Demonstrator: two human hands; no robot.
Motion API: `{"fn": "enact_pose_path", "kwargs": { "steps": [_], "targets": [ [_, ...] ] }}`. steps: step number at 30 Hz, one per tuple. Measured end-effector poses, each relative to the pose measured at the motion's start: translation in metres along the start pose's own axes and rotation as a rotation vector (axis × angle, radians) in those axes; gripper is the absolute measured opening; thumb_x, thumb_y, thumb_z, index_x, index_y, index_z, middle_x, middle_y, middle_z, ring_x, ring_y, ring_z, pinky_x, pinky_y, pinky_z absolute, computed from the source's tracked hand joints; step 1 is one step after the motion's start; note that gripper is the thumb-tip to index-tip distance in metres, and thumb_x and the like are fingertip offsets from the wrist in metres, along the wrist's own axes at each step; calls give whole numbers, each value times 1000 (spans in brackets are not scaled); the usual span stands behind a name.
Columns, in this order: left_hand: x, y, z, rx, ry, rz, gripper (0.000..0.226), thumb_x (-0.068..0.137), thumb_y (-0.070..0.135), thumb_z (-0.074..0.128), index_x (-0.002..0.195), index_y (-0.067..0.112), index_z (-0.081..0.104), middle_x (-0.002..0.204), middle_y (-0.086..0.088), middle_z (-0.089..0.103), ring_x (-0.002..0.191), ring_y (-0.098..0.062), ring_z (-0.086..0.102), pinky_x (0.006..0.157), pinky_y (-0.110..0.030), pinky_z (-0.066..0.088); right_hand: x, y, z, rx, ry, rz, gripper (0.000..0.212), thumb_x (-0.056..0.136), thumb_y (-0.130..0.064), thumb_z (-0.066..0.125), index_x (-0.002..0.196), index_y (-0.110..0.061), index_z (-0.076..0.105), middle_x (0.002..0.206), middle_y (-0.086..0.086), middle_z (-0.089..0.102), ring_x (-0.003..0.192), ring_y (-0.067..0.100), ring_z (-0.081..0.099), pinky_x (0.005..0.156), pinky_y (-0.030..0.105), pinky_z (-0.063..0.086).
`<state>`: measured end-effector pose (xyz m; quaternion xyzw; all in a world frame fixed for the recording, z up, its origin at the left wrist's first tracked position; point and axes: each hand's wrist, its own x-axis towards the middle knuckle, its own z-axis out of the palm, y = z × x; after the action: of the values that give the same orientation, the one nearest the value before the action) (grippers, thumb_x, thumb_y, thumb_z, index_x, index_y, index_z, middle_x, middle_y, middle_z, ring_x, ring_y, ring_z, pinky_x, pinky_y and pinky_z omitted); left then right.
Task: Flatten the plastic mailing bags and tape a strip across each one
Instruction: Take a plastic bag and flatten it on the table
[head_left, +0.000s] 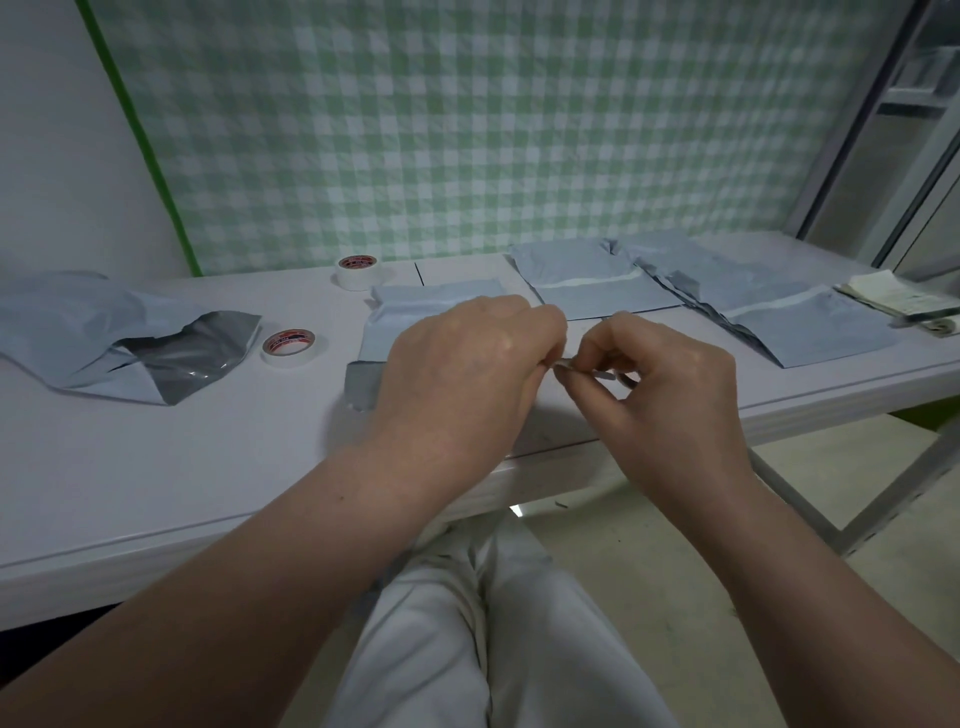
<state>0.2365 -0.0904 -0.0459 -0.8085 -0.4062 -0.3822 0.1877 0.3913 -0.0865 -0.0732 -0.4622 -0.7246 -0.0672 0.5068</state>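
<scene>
The right bags (613, 304) are flattened and taped; a strip (597, 373) is pinched by left hand (467, 364) and right hand (670, 379) over the middle bag (436, 301); the crumpled bag (104, 332) is not yet done

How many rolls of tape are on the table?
2. The far roll sits by the checked curtain; the near roll beside the crumpled bag. Others may be hidden.

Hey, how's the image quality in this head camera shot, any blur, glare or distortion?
Head view: dim, cool light; the wide lens bows the table edge and swells the forearms; a small glint on the crumpled bag's dark lining; a soft shadow beside the left hand; the strip pinched between it and the right hand is slightly blurred.
</scene>
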Motion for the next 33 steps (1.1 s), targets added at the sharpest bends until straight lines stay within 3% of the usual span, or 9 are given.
{"fn": "enact_pose_path", "kwargs": {
  "steps": [4,10,15,17,19,22,25,28,33],
  "targets": [
    [7,-3,-3,42,15,38,9,72,7,60,68,15,60,58,1,54,52,-23,52,39,-26,34,6,4,-1,124,14,74,19,73,-13,77,68,-20,59,63,-14,60,68,6,58,66,22,48],
    [12,-11,-4,50,-10,52,13,68,2,61,68,14,59,58,-1,54,52,-25,52,40,-27,30,16,10,2,455,-53,255,32,74,-9,76,68,-29,53,70,-6,62,67,11,59,66,16,43],
    [17,-14,-8,40,-52,21,11,72,6,58,74,16,61,63,0,58,57,-26,55,44,-26,34,25,12,8,655,-94,307,22,70,-12,75,64,-27,61,68,-8,64,70,13,61,71,25,48],
    [16,-24,-13,-36,-97,-103,17,82,10,55,92,21,64,77,4,64,73,-24,60,56,-35,48,28,12,8,745,-46,348,27,73,-3,75,65,-22,58,69,-6,65,66,10,61,64,20,47],
    [9,-40,-20,-125,-86,-215,27,83,11,64,105,26,63,85,11,66,83,-16,62,72,-40,52,30,12,11,817,-4,407,28,78,3,71,67,-16,53,69,-4,64,59,3,56,54,12,40],
    [-6,-68,-27,-373,24,-461,29,74,10,78,96,27,67,88,14,68,84,-1,63,84,-26,51,31,13,18,886,7,420,25,79,-9,70,69,-17,48,66,-10,56,62,2,51,58,13,39],
    [-24,-89,-17,-716,56,-715,26,76,10,76,83,35,71,93,18,70,89,3,63,90,-27,48,31,16,29,906,-26,423,21,81,-22,64,69,-24,46,66,-12,48,66,6,45,65,19,38],
    [-32,-92,-7,-859,7,-787,12,84,13,66,82,22,74,81,15,71,80,1,62,82,-17,47,33,18,40,851,-19,467,23,82,-30,63,67,-31,45,72,-7,43,71,11,41,67,28,34],
    [-32,-92,7,-771,6,-781,24,97,19,51,82,11,67,75,14,64,73,-3,55,70,-20,43,43,15,52,663,55,430,31,91,-14,57,70,-26,38,65,-18,39,61,1,35,57,14,32]
  ]
}}
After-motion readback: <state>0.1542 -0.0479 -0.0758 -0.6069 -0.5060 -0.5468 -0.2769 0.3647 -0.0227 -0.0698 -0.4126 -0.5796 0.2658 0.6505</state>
